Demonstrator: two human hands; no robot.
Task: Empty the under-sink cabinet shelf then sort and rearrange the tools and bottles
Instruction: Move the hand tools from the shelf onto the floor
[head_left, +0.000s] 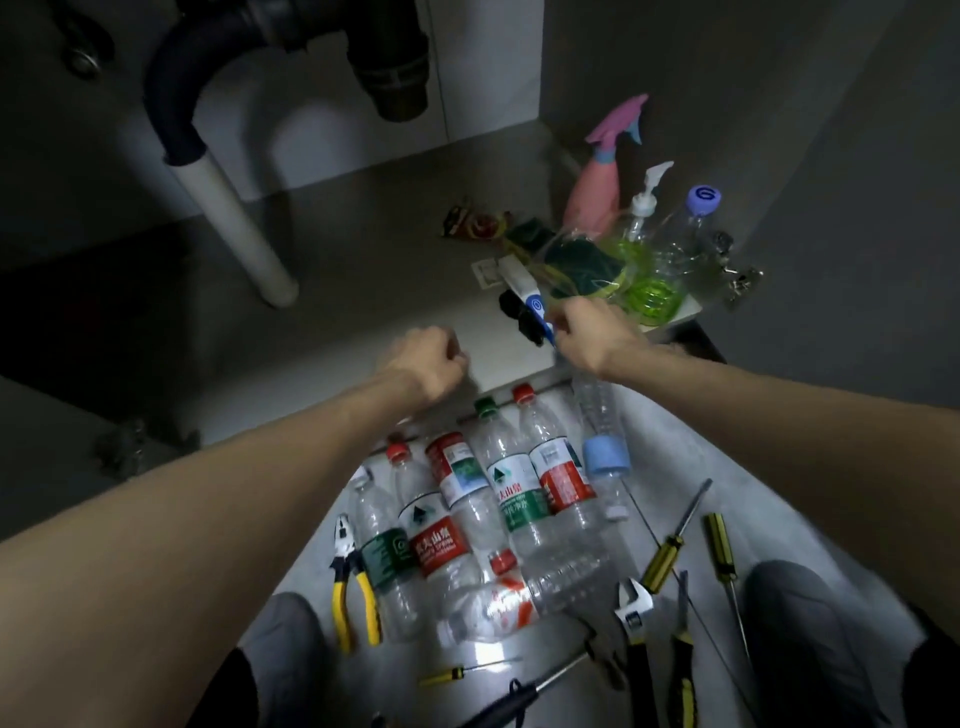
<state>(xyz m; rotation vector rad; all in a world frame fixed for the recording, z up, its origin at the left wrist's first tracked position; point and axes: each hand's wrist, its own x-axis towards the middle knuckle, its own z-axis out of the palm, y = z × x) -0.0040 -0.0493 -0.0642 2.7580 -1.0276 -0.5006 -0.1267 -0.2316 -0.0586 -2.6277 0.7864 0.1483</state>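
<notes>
Reaching over the cabinet shelf (363, 270), the right hand (587, 332) pinches a blue-and-white item (535, 306) at the shelf's front right, its fingers curled round it; what the item is cannot be told. The left hand (426, 358) hovers above the front edge with its fingers curled into a loose fist, holding nothing visible.

At the right end of the shelf stand a pink spray bottle (597, 192), a clear pump bottle (641, 208) and a clear bottle with a purple cap (691, 228); whether any liquid is in them cannot be made out. A clear plastic bag (587, 260) holding green scouring pads leans in front of them, beside a green transparent container (649, 296). A small red packet (475, 223) lies farther back.

On the grey floor (649, 441) between the person's knees lie clear plastic water bottles (498, 499), side by side and touching, all looking empty, most with red or green caps and labels. Yellow-handled pliers (353, 587) lie to their left; screwdrivers (670, 540) and an adjustable wrench (631, 608) lie to their right.

The cabinet is dim, with a black drain trap (384, 67) overhead and a white pipe (239, 228) running down to the shelf.
</notes>
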